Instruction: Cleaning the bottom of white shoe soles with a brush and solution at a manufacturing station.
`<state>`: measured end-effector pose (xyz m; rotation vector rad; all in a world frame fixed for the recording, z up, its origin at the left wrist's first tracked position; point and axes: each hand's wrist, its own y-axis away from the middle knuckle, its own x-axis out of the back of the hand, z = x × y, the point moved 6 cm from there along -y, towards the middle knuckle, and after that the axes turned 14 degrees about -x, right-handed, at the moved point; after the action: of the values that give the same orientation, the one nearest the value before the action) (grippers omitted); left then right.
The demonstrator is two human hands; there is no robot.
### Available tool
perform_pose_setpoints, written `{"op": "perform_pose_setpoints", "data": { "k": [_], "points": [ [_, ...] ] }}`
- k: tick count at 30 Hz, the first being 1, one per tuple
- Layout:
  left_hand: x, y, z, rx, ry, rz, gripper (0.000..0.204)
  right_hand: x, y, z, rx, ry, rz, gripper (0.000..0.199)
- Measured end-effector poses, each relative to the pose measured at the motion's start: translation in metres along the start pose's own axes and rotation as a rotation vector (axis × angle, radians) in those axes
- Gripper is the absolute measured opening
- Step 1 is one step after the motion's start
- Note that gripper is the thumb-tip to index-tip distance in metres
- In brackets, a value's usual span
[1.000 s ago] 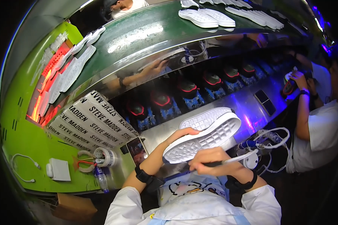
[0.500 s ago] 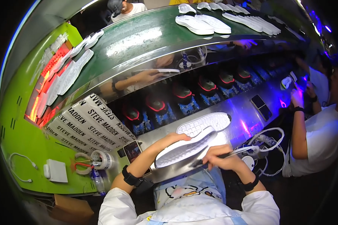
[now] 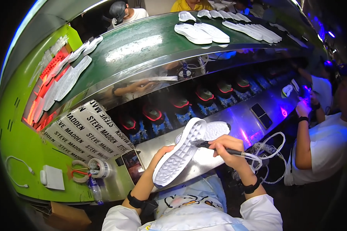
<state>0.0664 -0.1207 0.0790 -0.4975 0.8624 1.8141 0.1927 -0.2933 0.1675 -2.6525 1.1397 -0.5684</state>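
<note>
My left hand (image 3: pixel 162 154) grips a white shoe sole (image 3: pixel 175 161) by its left side and holds it tilted above the metal bench, its cleated, hollowed face turned up. The fingers under the sole are hidden. A black-handled brush (image 3: pixel 234 151) with pale tubes running from its back end is pinched in my right hand (image 3: pixel 228 145). Its dark bristles meet the sole's right edge near the upper half; whether they press on it I cannot tell. Behind the held sole, a second white sole (image 3: pixel 219 130) lies on the bench, partly covered.
A green conveyor belt (image 3: pixel 150 32) beyond carries several white soles. Under it stand dark shoe uppers (image 3: pixel 152 112) with red rims. A printed box (image 3: pixel 90 131), tape rolls (image 3: pixel 100 167) and a phone (image 3: pixel 133 165) are at left. Two phones (image 3: pixel 261 115) and a co-worker (image 3: pixel 316 142) are at right.
The held sole has turned more upright, its cleated face now showing more fully. My right hand has lifted the brush from below the sole up to its right edge.
</note>
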Motion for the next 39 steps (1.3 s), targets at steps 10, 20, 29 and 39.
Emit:
{"op": "perform_pose_setpoints", "data": {
  "k": [10,20,29,39],
  "points": [
    [-0.023,0.02,0.036,-0.262,-0.672,-0.164,0.04,-0.018,0.013,-0.005,-0.101,0.009,-0.237,0.009],
    [-0.022,0.027,0.04,-0.198,-0.763,-0.255,0.04,-0.008,0.015,0.011,-0.122,0.06,-0.541,0.013],
    [-0.011,0.04,0.04,-0.112,-0.76,-0.26,0.042,0.003,0.019,0.029,-0.502,-0.104,-0.485,0.014],
    [0.004,0.033,-0.016,-0.03,0.19,-0.099,0.061,-0.001,0.015,0.005,-0.304,-0.327,0.007,0.02]
  ]
}}
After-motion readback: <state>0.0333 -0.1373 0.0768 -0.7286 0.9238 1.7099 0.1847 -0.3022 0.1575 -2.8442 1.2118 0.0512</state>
